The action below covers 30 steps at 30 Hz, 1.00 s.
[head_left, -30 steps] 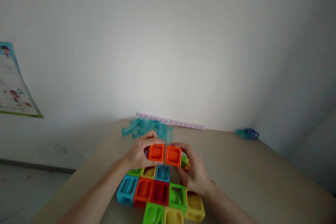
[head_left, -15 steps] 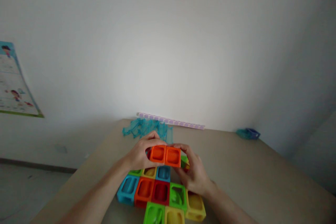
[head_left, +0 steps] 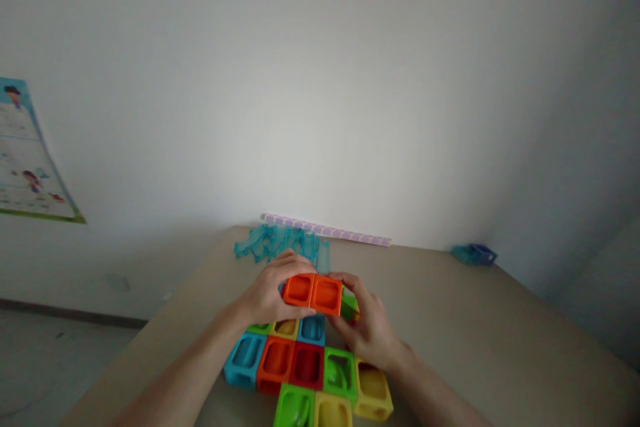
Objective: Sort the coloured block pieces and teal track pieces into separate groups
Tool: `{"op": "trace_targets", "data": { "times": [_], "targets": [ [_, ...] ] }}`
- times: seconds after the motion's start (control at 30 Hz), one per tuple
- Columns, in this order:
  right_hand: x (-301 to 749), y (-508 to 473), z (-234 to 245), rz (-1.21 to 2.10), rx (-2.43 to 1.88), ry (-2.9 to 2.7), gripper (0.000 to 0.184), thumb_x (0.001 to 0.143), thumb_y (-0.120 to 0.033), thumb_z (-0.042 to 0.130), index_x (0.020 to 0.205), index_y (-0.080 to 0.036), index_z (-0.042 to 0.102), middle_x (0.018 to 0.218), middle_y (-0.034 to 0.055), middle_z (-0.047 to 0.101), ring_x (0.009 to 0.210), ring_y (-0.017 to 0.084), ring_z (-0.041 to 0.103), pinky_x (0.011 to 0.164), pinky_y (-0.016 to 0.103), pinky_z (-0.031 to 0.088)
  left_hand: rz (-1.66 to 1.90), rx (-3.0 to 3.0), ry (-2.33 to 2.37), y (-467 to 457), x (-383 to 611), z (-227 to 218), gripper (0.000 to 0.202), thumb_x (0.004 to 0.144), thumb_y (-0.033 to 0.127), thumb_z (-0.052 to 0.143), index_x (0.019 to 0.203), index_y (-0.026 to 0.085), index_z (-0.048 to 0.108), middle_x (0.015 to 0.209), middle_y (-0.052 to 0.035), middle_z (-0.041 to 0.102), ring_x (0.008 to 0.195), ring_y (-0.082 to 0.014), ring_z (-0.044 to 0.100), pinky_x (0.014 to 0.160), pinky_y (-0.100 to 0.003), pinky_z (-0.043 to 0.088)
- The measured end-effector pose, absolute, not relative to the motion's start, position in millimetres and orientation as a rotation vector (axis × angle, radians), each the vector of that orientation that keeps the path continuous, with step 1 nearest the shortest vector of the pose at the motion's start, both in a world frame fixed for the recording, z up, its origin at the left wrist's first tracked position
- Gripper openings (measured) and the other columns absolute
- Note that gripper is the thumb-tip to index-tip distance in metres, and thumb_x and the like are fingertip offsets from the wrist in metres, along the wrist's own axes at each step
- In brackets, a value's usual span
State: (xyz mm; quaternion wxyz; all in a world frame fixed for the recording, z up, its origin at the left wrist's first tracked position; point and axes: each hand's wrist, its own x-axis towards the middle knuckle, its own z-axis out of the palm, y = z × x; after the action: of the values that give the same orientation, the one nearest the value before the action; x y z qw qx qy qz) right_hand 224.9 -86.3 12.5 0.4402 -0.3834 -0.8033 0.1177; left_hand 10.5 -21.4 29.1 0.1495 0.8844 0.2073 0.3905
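Observation:
Two orange toy blocks with hollowed faces are held up side by side, touching, above a cluster of other blocks. My left hand grips the left orange block, thumb below and fingers over the top. The right orange block is pinched by my right hand at its right side. Beneath them lie joined blocks: a blue block, an orange one, a dark red block, a green block and a yellow block. Behind my right fingers a green block partly shows.
Translucent teal plastic pieces lie at the back of the table. A purple-and-white strip rests along the wall. At the back right sits a small dark blue container beside teal pieces. A poster hangs at the left.
The two orange blocks have tilted slightly, the right one lower, and shifted a little up and left. Both hands keep their hold on them.

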Motion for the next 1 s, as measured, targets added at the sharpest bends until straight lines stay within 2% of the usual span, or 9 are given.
{"op": "trace_targets", "data": {
  "times": [0.13, 0.27, 0.37, 0.43, 0.53, 0.63, 0.73, 0.9, 1.0],
  "targets": [
    [225.6, -84.1, 9.4, 0.294, -0.998, -2.001, 0.048, 0.082, -0.020, 0.059, 0.127, -0.023, 0.040, 0.117, 0.0084, 0.061, 0.108, 0.023, 0.059, 0.091, 0.038, 0.049, 1.131, 2.459, 0.630, -21.4, 9.7, 26.5, 0.045, 0.063, 0.037, 0.077, 0.102, 0.020, 0.062, 0.096, -0.0059, 0.066, 0.091, -0.0225, 0.057, 0.089, -0.037, 0.043],
    [226.3, -88.0, 17.2, 0.116, -0.950, -1.917, 0.059, 0.077, -0.022, 0.064, 0.131, -0.021, 0.038, 0.126, 0.0129, 0.050, 0.115, 0.028, 0.050, 0.095, 0.044, 0.044, 1.155, 2.189, 0.748, -18.6, 9.5, 17.5, 0.041, 0.066, 0.033, 0.070, 0.102, 0.019, 0.056, 0.092, -0.0038, 0.062, 0.082, -0.0189, 0.058, 0.076, -0.031, 0.047],
    [216.9, -102.8, 34.4, 0.015, -0.918, -1.923, 0.041, 0.078, -0.020, 0.062, 0.116, -0.022, 0.049, 0.110, 0.0106, 0.054, 0.103, 0.026, 0.052, 0.087, 0.042, 0.045, 1.091, 2.033, 0.751, -15.9, 11.2, 12.4, 0.042, 0.069, 0.034, 0.069, 0.105, 0.018, 0.052, 0.087, -0.0019, 0.061, 0.073, -0.0160, 0.057, 0.066, -0.026, 0.047],
    [203.8, -115.6, 43.6, 0.075, -0.920, -2.090, 0.026, 0.077, -0.021, 0.064, 0.101, -0.023, 0.055, 0.097, 0.0067, 0.057, 0.094, 0.024, 0.054, 0.085, 0.041, 0.045, 1.040, 2.035, 0.753, -15.2, 12.5, 11.8, 0.040, 0.068, 0.037, 0.070, 0.099, 0.018, 0.053, 0.081, 0.0000, 0.060, 0.068, -0.0144, 0.055, 0.063, -0.025, 0.045],
    [184.0, -128.5, 42.2, 0.184, -0.919, -2.359, 0.024, 0.071, -0.032, 0.072, 0.088, -0.022, 0.059, 0.090, 0.0040, 0.057, 0.088, 0.023, 0.053, 0.084, 0.040, 0.043, 0.980, 2.089, 0.795, -16.2, 12.8, 13.5, 0.039, 0.067, 0.035, 0.071, 0.097, 0.018, 0.053, 0.074, 0.0033, 0.056, 0.063, -0.0118, 0.049, 0.058, -0.022, 0.041],
    [177.3, -129.3, 26.5, 0.172, -0.776, -2.561, 0.018, 0.078, -0.040, 0.068, 0.089, -0.027, 0.064, 0.086, 0.0024, 0.053, 0.083, 0.021, 0.051, 0.080, 0.039, 0.042, 0.937, 2.130, 0.805, -18.0, 11.9, 15.1, 0.039, 0.067, 0.031, 0.069, 0.100, 0.019, 0.052, 0.073, 0.0046, 0.052, 0.061, -0.0105, 0.045, 0.056, -0.021, 0.039],
    [181.9, -125.1, 12.7, 0.208, -0.748, -2.616, 0.014, 0.081, -0.037, 0.066, 0.093, -0.031, 0.066, 0.092, 0.0028, 0.050, 0.087, 0.021, 0.050, 0.079, 0.038, 0.041, 0.931, 2.135, 0.778, -19.0, 11.4, 15.5, 0.040, 0.066, 0.031, 0.068, 0.101, 0.019, 0.051, 0.073, 0.0046, 0.051, 0.062, -0.0104, 0.045, 0.057, -0.020, 0.038],
    [187.1, -125.1, 9.8, 0.347, -0.831, -2.590, 0.015, 0.077, -0.033, 0.070, 0.089, -0.025, 0.064, 0.099, 0.0039, 0.048, 0.093, 0.022, 0.048, 0.084, 0.037, 0.042, 0.938, 2.160, 0.781, -19.5, 11.3, 16.1, 0.039, 0.066, 0.032, 0.069, 0.098, 0.019, 0.052, 0.075, 0.0042, 0.052, 0.063, -0.0110, 0.046, 0.059, -0.021, 0.039],
    [185.3, -127.3, 14.3, 0.393, -0.875, -2.578, 0.017, 0.073, -0.033, 0.074, 0.076, -0.022, 0.062, 0.102, 0.0029, 0.048, 0.096, 0.021, 0.048, 0.089, 0.035, 0.041, 0.929, 2.183, 0.793, -19.2, 11.2, 16.3, 0.039, 0.065, 0.032, 0.070, 0.097, 0.019, 0.053, 0.076, 0.0039, 0.052, 0.065, -0.0115, 0.047, 0.060, -0.022, 0.040]
  ]
}}
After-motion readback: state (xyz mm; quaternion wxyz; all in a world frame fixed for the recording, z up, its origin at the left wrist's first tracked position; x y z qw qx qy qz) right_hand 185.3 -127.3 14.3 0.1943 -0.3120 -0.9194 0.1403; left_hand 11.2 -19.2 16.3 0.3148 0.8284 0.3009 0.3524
